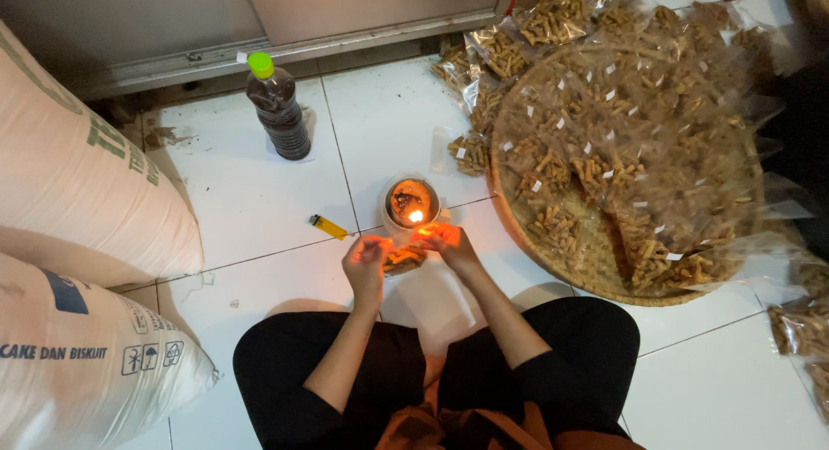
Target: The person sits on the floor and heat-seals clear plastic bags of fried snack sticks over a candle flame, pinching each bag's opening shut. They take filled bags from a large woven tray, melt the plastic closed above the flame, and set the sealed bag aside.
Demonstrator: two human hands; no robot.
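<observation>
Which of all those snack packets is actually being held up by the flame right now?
The small clear packet of snack sticks pinched between the left hand and right hand, beside the candle flame. All the others lie in the woven tray or on the floor.

Yellow lighter [328, 227] (green-capped dark bottle [278, 107])

White tiled floor [259, 199], grey wall [129, 18]

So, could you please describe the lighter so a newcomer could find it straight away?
Start at the dark bottle with the green cap on the white tiled floor. Toward the person, left of the burning candle cup, lies the lighter: small, yellow, the only loose stick-shaped thing there.
</observation>
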